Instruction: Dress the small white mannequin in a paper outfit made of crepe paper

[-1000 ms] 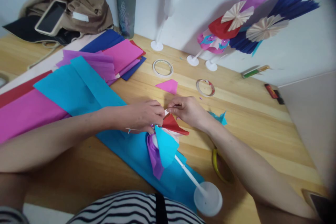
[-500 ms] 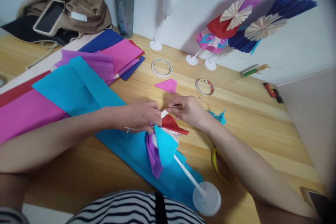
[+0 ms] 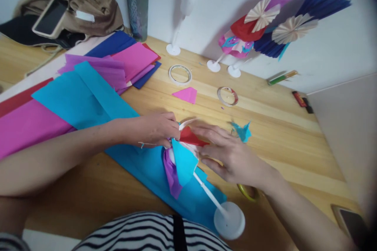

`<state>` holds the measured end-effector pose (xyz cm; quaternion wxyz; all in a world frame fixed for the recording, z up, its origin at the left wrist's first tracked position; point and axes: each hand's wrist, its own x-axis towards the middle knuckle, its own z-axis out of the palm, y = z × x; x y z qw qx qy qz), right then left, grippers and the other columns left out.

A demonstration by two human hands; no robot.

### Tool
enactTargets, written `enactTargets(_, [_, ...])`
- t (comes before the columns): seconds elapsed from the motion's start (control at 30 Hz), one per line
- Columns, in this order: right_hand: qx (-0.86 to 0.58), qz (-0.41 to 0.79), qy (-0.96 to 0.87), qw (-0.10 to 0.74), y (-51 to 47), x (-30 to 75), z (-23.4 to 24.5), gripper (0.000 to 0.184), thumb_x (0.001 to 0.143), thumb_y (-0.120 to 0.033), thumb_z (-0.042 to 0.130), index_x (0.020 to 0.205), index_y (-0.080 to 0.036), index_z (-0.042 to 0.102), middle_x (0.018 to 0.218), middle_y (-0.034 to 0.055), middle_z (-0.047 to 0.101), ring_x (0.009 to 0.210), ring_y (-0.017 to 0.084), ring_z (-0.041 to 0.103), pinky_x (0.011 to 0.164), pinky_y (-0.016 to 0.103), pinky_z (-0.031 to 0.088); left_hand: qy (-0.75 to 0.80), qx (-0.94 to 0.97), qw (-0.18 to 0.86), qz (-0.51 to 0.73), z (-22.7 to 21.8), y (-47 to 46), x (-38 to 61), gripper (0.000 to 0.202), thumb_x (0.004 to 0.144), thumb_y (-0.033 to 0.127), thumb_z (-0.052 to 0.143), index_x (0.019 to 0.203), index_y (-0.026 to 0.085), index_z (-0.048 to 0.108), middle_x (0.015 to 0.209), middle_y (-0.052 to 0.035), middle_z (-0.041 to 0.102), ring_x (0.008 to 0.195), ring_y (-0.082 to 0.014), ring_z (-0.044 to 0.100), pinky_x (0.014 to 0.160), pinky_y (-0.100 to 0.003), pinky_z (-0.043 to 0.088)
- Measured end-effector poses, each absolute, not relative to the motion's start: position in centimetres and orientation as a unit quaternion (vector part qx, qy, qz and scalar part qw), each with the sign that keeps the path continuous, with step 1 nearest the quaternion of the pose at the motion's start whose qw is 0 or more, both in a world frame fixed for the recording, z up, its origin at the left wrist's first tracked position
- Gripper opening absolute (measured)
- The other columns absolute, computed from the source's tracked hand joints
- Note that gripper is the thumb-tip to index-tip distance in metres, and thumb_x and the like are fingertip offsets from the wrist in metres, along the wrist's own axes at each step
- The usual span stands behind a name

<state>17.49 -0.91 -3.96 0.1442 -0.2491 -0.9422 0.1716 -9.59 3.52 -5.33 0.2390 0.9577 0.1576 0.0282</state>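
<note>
A figure on a white stick and round base [image 3: 229, 219] lies tilted over the blue paper [image 3: 126, 157]. Overlapping paper pieces cover its upper part: a turquoise piece [image 3: 184, 162], a red piece [image 3: 191, 136] and a purple piece [image 3: 171, 174]. My left hand [image 3: 156, 128] is closed on the figure's top end; its fingertips are partly hidden there. From beside those fingers a thin white strip [image 3: 188, 122] curves up to the right. My right hand [image 3: 228, 153] is open, fingers spread, close against the red piece's right side; whether it touches I cannot tell.
Two tape rolls, one white [image 3: 180, 74] and one reddish [image 3: 227, 96], lie beyond my hands near a pink scrap [image 3: 186, 95]. Yellow-handled scissors [image 3: 247, 193] are partly under my right arm. Dressed figures [image 3: 241, 35] lean on the wall. Folded coloured paper [image 3: 138, 60] spreads left.
My right hand has let go of the white strip, opened, and moved down and right beside the red paper. The strip now curves free. My left hand keeps its hold.
</note>
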Motion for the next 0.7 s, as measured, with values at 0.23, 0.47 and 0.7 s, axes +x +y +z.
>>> enactTargets(0.23, [-0.271,0.153,-0.934,0.176,-2.2,18.5,-5.2,0.028,0.094,-0.022,0.061,0.119,-0.030,0.072,0.137,0.0115,0.068,0.121,0.033,0.068,0.096,0.048,0.063,0.146,0.953,0.258,0.055,-5.2,3.6,-9.6,0.007,0.092,0.018,0.071,0.086,0.016,0.069,0.095,-0.0048,0.076,0.097,-0.0190,0.065,0.089,-0.027,0.041])
enactTargets(0.47, [-0.299,0.112,-0.935,0.155,-1.9,17.4,-6.6,0.027,0.095,-0.012,0.055,0.099,-0.029,0.076,0.133,0.0112,0.071,0.126,0.036,0.066,0.100,0.054,0.062,0.157,0.957,0.240,0.039,-5.2,3.5,-9.6,0.005,0.091,0.014,0.069,0.086,0.017,0.069,0.094,-0.0039,0.076,0.095,-0.0196,0.065,0.087,-0.028,0.042])
enactTargets(0.7, [-0.291,0.150,-0.927,0.185,-2.9,17.5,-5.9,0.025,0.094,-0.015,0.059,0.112,-0.027,0.071,0.127,0.0135,0.073,0.115,0.034,0.071,0.090,0.051,0.065,0.160,0.962,0.222,0.001,-4.9,3.5,-9.4,0.004,0.091,0.017,0.072,0.088,0.015,0.071,0.095,-0.0061,0.077,0.099,-0.0215,0.066,0.089,-0.029,0.042])
